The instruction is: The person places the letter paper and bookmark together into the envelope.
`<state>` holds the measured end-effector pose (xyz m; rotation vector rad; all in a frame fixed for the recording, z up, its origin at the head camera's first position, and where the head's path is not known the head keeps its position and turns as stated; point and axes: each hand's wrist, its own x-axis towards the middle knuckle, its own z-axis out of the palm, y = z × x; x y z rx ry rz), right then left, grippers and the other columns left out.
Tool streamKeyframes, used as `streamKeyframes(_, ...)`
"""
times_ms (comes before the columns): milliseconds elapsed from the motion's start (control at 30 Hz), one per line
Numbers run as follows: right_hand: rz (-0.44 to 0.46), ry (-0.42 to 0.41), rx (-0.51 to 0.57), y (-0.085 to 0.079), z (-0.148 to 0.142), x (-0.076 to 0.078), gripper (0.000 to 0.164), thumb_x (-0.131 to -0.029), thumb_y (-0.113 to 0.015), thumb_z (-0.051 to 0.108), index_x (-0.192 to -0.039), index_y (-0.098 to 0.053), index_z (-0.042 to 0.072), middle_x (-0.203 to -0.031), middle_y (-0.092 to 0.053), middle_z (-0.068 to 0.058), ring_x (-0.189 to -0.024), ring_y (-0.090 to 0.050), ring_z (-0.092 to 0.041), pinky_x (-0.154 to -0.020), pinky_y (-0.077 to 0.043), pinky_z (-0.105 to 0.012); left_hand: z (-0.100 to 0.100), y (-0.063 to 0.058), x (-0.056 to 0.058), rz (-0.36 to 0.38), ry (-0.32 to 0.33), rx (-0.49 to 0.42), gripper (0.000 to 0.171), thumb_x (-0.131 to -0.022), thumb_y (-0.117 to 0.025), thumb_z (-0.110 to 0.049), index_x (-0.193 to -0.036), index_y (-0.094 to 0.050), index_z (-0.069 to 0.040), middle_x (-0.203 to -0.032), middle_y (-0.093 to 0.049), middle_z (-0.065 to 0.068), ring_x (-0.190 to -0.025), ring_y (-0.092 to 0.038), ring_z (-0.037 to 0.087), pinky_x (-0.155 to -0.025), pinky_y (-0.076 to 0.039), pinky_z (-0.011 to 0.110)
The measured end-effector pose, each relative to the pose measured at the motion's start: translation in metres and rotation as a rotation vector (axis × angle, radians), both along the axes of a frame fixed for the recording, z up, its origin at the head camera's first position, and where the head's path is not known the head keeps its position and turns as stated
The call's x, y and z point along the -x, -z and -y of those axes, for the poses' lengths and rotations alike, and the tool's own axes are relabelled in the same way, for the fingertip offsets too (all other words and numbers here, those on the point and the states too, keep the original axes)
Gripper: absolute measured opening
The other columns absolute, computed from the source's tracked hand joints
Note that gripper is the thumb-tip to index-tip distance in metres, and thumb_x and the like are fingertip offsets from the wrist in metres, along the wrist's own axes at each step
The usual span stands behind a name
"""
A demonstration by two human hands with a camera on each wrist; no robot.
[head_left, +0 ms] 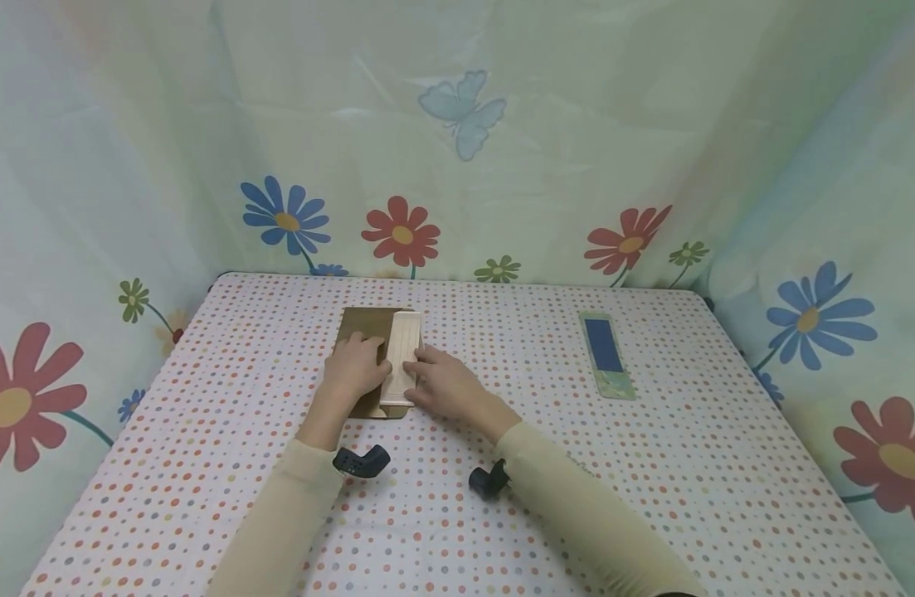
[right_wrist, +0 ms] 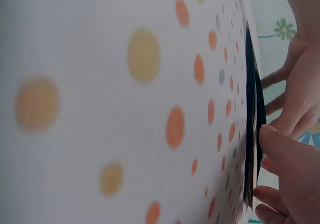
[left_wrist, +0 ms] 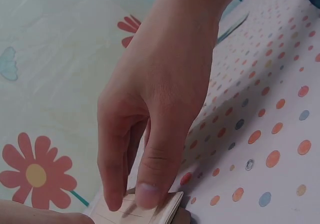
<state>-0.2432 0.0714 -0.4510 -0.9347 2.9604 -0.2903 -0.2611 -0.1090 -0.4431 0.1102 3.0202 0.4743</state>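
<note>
A small notebook with a brown cover (head_left: 363,322) lies on the table, and a narrow strip of cream lined paper (head_left: 402,344) shows along its right side. My left hand (head_left: 354,365) rests over the brown part, its thumb and fingertips touching the lined paper; in the left wrist view this hand (left_wrist: 155,99) has loosely bent fingers. My right hand (head_left: 445,383) holds the right edge, thumb above and fingertips lower along the side. From the right wrist, the notebook (right_wrist: 250,134) is edge-on, its dark layers slightly apart beside the right thumb (right_wrist: 280,144).
A long pale green card-like item (head_left: 615,385) with a dark blue rectangle lies to the right on the dotted tablecloth (head_left: 502,348). Flowered curtains (head_left: 554,141) hang behind and at both sides. Dark wrist-camera mounts (head_left: 362,462) sit at both wrists.
</note>
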Motion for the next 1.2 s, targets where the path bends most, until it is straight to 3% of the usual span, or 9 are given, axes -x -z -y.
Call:
streamKeyframes(233, 0.009, 0.006, -0.008, 0.003, -0.003, 0.004, 0.051, -0.09, -0.061, 0.043, -0.133, -0.057, 0.016, -0.147, -0.042, -0.012, -0.138, -0.037, -0.028, -0.113, -0.033, -0.039, -0.001, 0.0, 0.0, -0.001, 0.001, -0.005, 0.052, -0.09, -0.052, -0.032, -0.138, -0.05, -0.013, -0.14, -0.045, 0.019, -0.129, -0.042, 0.043, -0.095, -0.043, 0.062)
streamKeyframes(600, -0.054, -0.033, -0.005, 0.005, 0.002, 0.004, 0.049, -0.089, -0.062, 0.042, -0.13, -0.06, 0.014, -0.143, -0.047, -0.012, -0.136, -0.04, -0.029, -0.112, -0.034, -0.038, -0.001, 0.0, -0.001, -0.004, 0.001, -0.006, 0.051, -0.091, -0.053, -0.033, -0.137, -0.051, -0.013, -0.14, -0.045, 0.018, -0.129, -0.042, 0.043, -0.094, -0.043, 0.063)
streamKeyframes(1200, -0.094, -0.099, -0.003, 0.005, 0.013, 0.006, 0.05, -0.089, -0.062, 0.042, -0.131, -0.059, 0.014, -0.138, -0.051, -0.011, -0.127, -0.05, -0.024, -0.105, -0.042, -0.037, -0.002, -0.001, -0.001, 0.0, -0.004, -0.009, 0.051, -0.091, -0.054, -0.034, -0.137, -0.051, -0.012, -0.14, -0.045, 0.018, -0.13, -0.041, 0.043, -0.094, -0.042, 0.064)
